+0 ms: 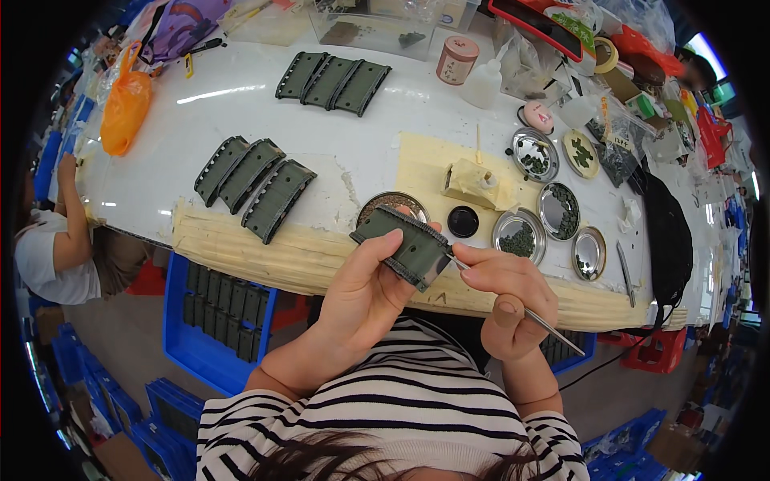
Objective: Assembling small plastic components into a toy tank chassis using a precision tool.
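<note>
My left hand (353, 293) is closed around a curved dark green panel (407, 250) with ridged edges and small holes, its thumb on the upper face. My right hand (517, 301) pinches slim metal tweezers (555, 330), whose tip meets the panel's right edge. Whether a small part sits at that tip is too small to tell. Behind the panel, a round dish of brownish bits (393, 200) is partly hidden. To the right, steel dishes of small green pieces (516, 240) (559, 210) (533, 160) stand near a small black round lid (463, 221).
Three similar panels (255, 186) lie at left, three more (334, 83) farther back. A taped block (479, 184) stands on yellow paper. Another dish (589, 253) and a metal tool (625, 274) lie at right. Blue crates (216, 353) hold panels below the table. Another person (60, 248) sits at far left.
</note>
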Demonstrator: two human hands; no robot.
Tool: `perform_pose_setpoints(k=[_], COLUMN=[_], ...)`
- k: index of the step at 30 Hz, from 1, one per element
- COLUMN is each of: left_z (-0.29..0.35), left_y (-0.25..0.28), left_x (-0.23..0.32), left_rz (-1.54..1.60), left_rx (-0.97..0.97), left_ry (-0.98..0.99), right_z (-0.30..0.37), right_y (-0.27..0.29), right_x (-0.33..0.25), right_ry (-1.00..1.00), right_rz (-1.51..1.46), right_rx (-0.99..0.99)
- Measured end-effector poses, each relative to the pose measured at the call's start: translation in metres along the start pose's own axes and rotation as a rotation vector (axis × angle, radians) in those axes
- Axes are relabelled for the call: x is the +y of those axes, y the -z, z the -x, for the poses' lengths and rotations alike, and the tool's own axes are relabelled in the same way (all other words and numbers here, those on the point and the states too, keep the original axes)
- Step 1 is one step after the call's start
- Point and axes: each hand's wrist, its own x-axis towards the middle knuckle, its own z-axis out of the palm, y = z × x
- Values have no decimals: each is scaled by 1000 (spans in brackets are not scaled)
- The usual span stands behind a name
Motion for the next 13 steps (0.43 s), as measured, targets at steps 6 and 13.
perform_pose_setpoints(k=[6, 13], left_z=[4, 1], left_y=[0, 3], left_x=[-5, -9], left_rz=[-66, -105], left_rx=[18, 0], left_ry=[-77, -119], right_z=[1, 2], right_y=[-2, -3], right_x=[0, 0], right_ry=[28, 22], right_rz=[20, 13], right_rx=[1, 17])
